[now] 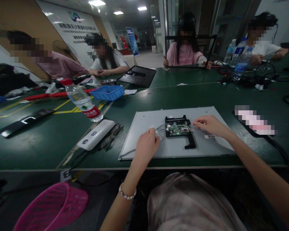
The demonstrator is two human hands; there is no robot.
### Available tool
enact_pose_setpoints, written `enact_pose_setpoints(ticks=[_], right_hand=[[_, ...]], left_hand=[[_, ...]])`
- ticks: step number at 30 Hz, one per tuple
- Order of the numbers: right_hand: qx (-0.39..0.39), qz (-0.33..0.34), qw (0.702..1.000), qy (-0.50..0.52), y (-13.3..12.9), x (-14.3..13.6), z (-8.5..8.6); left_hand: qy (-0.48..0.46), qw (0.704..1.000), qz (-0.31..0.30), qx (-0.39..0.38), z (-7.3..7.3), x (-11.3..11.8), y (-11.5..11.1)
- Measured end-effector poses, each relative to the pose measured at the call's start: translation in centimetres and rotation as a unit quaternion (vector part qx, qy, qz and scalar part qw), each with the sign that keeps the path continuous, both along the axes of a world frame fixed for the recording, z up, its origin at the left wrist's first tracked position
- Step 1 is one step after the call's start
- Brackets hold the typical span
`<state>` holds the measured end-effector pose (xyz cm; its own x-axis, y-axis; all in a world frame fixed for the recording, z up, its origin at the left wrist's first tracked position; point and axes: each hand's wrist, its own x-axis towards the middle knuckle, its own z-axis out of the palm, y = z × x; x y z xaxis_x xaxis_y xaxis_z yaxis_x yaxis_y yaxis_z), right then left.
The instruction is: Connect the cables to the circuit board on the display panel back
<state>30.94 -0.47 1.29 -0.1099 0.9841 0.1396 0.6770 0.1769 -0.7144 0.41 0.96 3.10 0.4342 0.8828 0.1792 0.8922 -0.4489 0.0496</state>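
A flat grey panel (pixel 144 125) lies on the table in front of me. On it sits a black plastic bracket (pixel 190 142) carrying a green circuit board (pixel 177 129), with grey wires (pixel 161 127) running out to the left. My left hand (pixel 148 142) is closed beside the wires, and a crumpled white piece (pixel 156 132), paper or tape, shows between its fingers. Just right of the board, my right hand (pixel 208 125) is pinched above the panel. Something small and pale shows by its fingertips, too small to name. A white label (pixel 210 136) is stuck to the panel below it.
Left of the panel are folded glasses (pixel 110 136), a white power bank (pixel 96 134) and a water bottle (pixel 84 102). Behind stands a blue tray (pixel 107 93). A phone (pixel 254 120) lies right. Across the table, one person holds a black frame (pixel 214 48); a pink basket (pixel 53 208) stands below.
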Motion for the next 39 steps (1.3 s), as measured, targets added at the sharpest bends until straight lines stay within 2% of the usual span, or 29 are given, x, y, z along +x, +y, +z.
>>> enact_pose_setpoints(ticks=[6,11,27,39], right_hand=[[0.013,-0.004,1.000,-0.006,-0.1,-0.1,0.3],[0.022,-0.009,1.000,-0.001,-0.1,0.0,0.3],[0.034,-0.007,0.999,-0.019,0.0,0.5,0.3],[0.032,-0.016,0.999,-0.029,0.1,0.7,0.0]], left_hand=[[-0.109,0.994,-0.019,0.018,-1.7,-1.3,0.3],[-0.158,0.987,-0.027,0.015,-2.1,-1.6,-0.2],[-0.181,0.980,-0.043,0.065,-2.2,-1.5,-0.6],[-0.164,0.981,-0.069,0.083,-1.8,-1.4,-0.9]])
